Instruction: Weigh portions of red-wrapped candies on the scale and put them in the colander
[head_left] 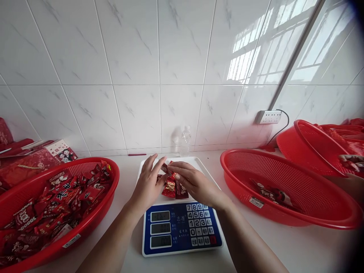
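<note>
A white and blue electronic scale (182, 231) stands on the white table in front of me. Several red wrapped packets (170, 187) lie on its white pan, between my two hands. At the left side of these packets is my left hand (149, 180), its fingers raised and apart and its thumb toward the pile. My right hand (196, 182) is over the right side of the pile, palm down with fingers stretched out, touching or just above the packets. Its fingertips come close to a small red packet at the top of the pile.
A red basket full of packets (113, 182) is at the left, a red basket with a few packets (227, 170) at the right. Beyond it, another person's hand (351, 161) holds a tilted red basket (298, 151). A clear bottle (185, 140) stands behind the scale.
</note>
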The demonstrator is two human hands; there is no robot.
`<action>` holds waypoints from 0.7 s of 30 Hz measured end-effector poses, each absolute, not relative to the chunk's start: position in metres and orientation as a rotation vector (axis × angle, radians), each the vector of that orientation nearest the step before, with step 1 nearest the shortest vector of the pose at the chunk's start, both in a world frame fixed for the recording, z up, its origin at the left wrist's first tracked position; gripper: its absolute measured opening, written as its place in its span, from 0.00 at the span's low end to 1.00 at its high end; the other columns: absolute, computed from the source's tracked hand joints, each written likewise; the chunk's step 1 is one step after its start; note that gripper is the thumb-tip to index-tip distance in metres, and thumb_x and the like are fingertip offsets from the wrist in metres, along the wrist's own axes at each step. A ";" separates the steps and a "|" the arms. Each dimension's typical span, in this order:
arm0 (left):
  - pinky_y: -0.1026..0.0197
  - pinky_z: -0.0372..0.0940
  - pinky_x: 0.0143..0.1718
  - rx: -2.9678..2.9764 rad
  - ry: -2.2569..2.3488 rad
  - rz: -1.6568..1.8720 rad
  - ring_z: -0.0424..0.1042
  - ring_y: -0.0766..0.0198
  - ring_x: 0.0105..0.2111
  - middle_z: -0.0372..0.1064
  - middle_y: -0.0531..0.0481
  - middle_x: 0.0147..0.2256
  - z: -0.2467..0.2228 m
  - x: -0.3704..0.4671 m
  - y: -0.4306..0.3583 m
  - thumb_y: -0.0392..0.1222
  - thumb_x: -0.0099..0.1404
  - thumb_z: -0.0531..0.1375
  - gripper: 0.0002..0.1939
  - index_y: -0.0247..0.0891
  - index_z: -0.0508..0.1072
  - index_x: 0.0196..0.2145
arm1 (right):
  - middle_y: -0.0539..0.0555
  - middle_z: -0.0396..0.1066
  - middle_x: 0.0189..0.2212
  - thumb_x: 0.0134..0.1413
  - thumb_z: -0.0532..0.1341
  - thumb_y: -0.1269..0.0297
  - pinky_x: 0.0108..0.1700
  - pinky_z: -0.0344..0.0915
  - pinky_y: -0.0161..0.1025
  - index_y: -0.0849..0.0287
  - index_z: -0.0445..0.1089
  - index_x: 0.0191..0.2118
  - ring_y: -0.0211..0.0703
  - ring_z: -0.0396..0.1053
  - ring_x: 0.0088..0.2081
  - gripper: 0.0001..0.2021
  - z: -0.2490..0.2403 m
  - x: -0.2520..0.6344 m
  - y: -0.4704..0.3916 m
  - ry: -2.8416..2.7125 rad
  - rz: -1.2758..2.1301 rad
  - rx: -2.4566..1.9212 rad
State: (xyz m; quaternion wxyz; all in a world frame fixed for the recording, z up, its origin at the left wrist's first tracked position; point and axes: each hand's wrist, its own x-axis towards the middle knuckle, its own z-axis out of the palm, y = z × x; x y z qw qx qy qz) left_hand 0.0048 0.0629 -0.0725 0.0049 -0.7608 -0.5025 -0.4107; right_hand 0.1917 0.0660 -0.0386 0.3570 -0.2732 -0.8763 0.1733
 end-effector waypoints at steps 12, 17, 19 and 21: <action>0.62 0.60 0.28 -2.315 -1.988 -1.305 0.68 0.63 0.26 0.71 0.53 0.29 -0.055 -0.003 0.055 0.46 0.67 0.50 0.08 0.42 0.64 0.37 | 0.58 0.71 0.47 0.60 0.54 0.61 0.49 0.63 0.48 0.55 0.71 0.48 0.49 0.68 0.48 0.14 -0.044 0.213 0.077 -2.318 0.417 -1.260; 0.63 0.58 0.28 -2.598 -2.038 -1.008 0.68 0.62 0.27 0.71 0.53 0.28 -0.064 -0.003 0.059 0.43 0.65 0.50 0.05 0.42 0.64 0.35 | 0.54 0.75 0.39 0.57 0.56 0.63 0.41 0.63 0.43 0.52 0.73 0.41 0.48 0.70 0.41 0.10 -0.046 0.213 0.078 -2.466 0.445 -1.302; 0.63 0.59 0.29 -2.721 -1.960 -0.990 0.69 0.62 0.29 0.72 0.52 0.30 -0.068 -0.001 0.060 0.43 0.65 0.50 0.05 0.43 0.64 0.36 | 0.53 0.76 0.39 0.57 0.55 0.64 0.41 0.63 0.42 0.52 0.73 0.41 0.48 0.70 0.41 0.10 -0.047 0.210 0.078 -2.462 0.468 -1.302; 0.62 0.60 0.30 -2.774 -1.911 -0.990 0.70 0.61 0.31 0.72 0.52 0.33 -0.071 0.000 0.061 0.43 0.66 0.49 0.06 0.43 0.64 0.36 | 0.55 0.75 0.42 0.58 0.54 0.64 0.42 0.63 0.43 0.53 0.71 0.45 0.49 0.70 0.43 0.13 -0.050 0.209 0.080 -2.454 0.464 -1.320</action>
